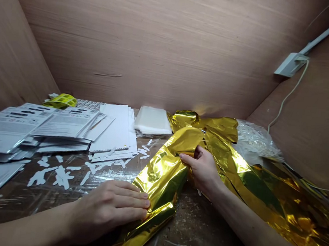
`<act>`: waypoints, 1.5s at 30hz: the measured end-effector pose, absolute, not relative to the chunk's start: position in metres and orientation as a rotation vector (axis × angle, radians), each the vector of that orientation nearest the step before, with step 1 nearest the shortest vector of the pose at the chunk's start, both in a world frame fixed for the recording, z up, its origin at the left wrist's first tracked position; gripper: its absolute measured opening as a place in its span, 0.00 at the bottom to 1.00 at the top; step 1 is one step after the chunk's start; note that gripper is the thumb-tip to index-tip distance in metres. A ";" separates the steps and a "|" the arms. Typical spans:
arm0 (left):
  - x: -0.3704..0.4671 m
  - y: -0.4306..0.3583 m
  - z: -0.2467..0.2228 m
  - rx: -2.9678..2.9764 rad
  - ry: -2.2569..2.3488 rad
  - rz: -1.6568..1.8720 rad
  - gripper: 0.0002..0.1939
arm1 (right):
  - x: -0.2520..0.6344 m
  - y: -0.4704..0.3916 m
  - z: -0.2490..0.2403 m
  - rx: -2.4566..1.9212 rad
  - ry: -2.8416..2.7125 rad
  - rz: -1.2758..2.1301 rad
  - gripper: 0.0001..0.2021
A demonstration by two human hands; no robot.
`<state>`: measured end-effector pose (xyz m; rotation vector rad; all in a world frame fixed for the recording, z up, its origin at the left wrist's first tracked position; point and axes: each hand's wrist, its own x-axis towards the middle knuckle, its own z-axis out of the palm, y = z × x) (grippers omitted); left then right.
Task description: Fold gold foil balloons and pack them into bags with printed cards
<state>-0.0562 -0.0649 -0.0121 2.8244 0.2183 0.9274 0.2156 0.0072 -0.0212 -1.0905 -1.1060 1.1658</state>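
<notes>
A flat, shiny gold foil balloon (158,177) lies folded lengthwise on the dark tabletop, running from the middle toward the front edge. My left hand (114,206) rests on its left side, fingers stretched out and lying flat on the foil. Near its upper end, my right hand (202,168) pinches the foil between thumb and fingers. More gold foil pieces (243,178) spread behind and under my right forearm and along the right side. Another crumpled gold foil piece (219,127) lies against the back wall.
Packets with printed cards (8,126) are stacked at left, beside white sheets (112,127) and clear plastic sleeves (153,120). Small white strips (63,177) are scattered over the table. A yellow roll (61,100), clear plastic bag (254,138) and wall socket (291,65) edge the booth.
</notes>
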 end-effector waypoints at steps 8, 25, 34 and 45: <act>-0.059 -0.064 -0.014 2.835 0.201 0.857 0.16 | 0.219 0.005 -0.025 -1.251 -1.237 1.275 0.17; -0.059 -0.063 -0.018 2.814 0.260 0.804 0.15 | 0.220 0.010 -0.026 -1.301 -1.101 1.236 0.16; -0.056 -0.061 -0.019 2.773 0.213 0.844 0.14 | 0.217 0.002 -0.025 -1.275 -1.143 1.370 0.20; -0.056 -0.061 -0.019 2.731 0.218 0.850 0.13 | 0.219 -0.003 -0.004 -1.119 -1.341 1.384 0.24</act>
